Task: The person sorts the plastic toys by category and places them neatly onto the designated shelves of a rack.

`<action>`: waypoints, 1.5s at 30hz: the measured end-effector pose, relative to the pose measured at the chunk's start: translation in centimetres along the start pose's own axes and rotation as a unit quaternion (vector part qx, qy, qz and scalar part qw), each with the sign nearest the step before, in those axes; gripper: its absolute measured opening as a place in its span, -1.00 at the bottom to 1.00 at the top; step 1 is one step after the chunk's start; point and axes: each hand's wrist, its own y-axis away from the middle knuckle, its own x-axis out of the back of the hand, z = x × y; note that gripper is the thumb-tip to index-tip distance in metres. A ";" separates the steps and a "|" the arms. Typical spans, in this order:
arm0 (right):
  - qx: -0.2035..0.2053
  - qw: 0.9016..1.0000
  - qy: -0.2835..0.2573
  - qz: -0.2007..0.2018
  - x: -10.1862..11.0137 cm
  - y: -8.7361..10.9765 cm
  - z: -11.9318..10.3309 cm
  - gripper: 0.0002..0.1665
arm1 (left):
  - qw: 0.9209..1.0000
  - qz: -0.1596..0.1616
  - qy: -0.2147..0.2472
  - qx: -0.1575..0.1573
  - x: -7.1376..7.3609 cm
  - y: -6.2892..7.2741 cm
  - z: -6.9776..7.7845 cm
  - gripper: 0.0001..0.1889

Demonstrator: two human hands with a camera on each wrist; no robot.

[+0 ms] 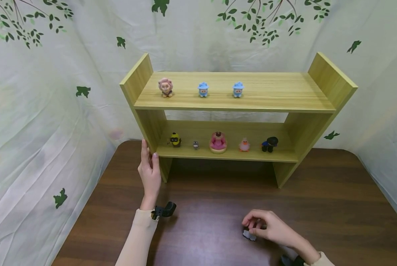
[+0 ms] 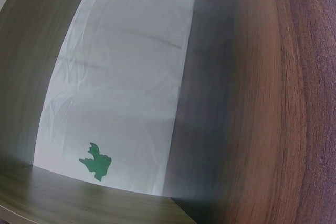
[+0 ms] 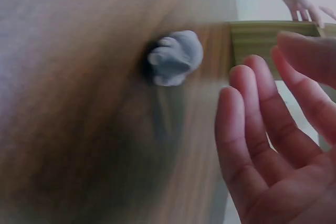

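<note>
On the left, my left hand holds the side panel of the wooden shelf, fingers along its outer side and thumb at the front edge. A small grey figurine lies on the brown table near the front. Over it is my right hand, fingers loosely bent and spread from the thumb. In the right wrist view the fingertips are apart from the figurine, with nothing between them. The left wrist view shows the underside of the shelf and the table but not the left hand.
A pink-haired figurine and two blue-hatted ones stand on the upper board. On the lower board are a yellow figurine, a tiny grey one, a pink bear, a pink duck and a dark-capped figure. A leaf-printed curtain hangs behind.
</note>
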 end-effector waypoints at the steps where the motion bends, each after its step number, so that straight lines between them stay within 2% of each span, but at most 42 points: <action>1: -0.001 1.000 0.004 -0.005 -0.1 0.1 0.1 -0.80 | 1.000 0.001 0.000 -0.001 0.0 0.0 0.0 -0.39; 7: 0.004 0.999 0.039 -0.014 -0.9 0.5 0.5 -0.76 | 1.000 0.005 -0.002 -0.006 -0.1 0.0 -0.2 -0.36; 12: 0.016 0.995 0.096 -0.004 -1.6 0.4 0.5 -0.71 | 1.000 0.006 -0.001 -0.008 -0.1 0.1 -0.2 -0.35; 18: 0.005 0.990 0.142 -0.004 -2.0 0.3 0.7 -0.68 | 1.000 0.004 -0.005 -0.007 -0.1 0.2 -0.1 -0.36; 27: 0.005 0.997 0.074 0.011 -0.9 -0.7 -0.1 -0.81 | 1.000 0.006 -0.002 -0.011 -0.1 0.1 -0.1 -0.35; 31: 0.017 0.997 0.072 0.035 0.2 -1.2 -1.0 -0.85 | 1.000 0.006 -0.004 -0.008 -0.1 0.1 0.0 -0.36; 37: 0.027 0.996 0.057 0.067 1.6 -2.0 -2.7 -0.79 | 1.000 0.004 -0.003 -0.005 -0.1 0.1 0.0 -0.37; 45: 0.074 0.989 0.038 0.126 4.1 -2.8 -5.7 -0.64 | 1.000 0.004 -0.003 -0.006 -0.1 0.1 0.0 -0.37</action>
